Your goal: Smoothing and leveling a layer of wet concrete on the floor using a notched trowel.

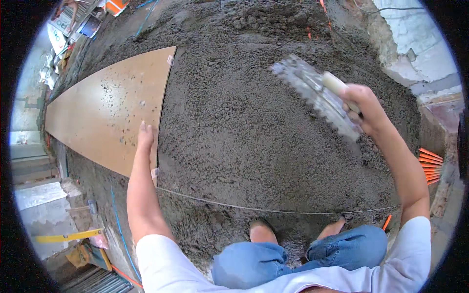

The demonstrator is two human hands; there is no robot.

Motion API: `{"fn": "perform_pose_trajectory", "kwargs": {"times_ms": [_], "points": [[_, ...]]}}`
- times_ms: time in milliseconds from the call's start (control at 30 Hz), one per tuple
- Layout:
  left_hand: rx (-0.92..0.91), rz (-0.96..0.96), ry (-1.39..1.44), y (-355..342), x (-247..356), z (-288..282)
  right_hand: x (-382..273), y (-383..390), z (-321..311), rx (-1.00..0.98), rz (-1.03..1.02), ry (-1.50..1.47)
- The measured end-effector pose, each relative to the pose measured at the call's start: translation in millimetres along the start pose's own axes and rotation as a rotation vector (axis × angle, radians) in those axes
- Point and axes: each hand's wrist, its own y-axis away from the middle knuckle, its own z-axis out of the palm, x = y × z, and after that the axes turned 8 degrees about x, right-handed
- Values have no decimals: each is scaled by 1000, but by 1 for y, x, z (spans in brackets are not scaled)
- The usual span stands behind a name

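My left hand [145, 136] rests on a large beige tile [102, 122] near its right edge, fingers extended, with grey specks scattered over the tile. Small clear clips [170, 60] sit along that edge. In my right hand [361, 105] is the pale handle of a notched metal trowel [312, 93], motion-blurred over wet, lumpy grey mortar [244, 127]. A thin string [244, 210] runs across the mortar below the tile and in front of my bare feet [261, 230].
Orange rods [430, 163] fan out at the right beside a broken plaster wall [410, 34]. At the lower left are a yellow level [68, 237] and a blue line [119, 219]. Assorted items [61, 39] crowd the upper left.
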Motion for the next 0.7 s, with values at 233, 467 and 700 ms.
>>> {"fn": "perform_pose_trajectory", "kwargs": {"times_ms": [233, 467, 700], "points": [[-110, -105, -345, -45, 30, 6, -70, -138, 135, -22, 51, -113], [-198, -111, -307, -40, 25, -23, -71, -265, 267, 33, 94, -262], [-186, -73, -229, -39, 39, -25, -75, -335, 312, 198, 1, -310]]}}
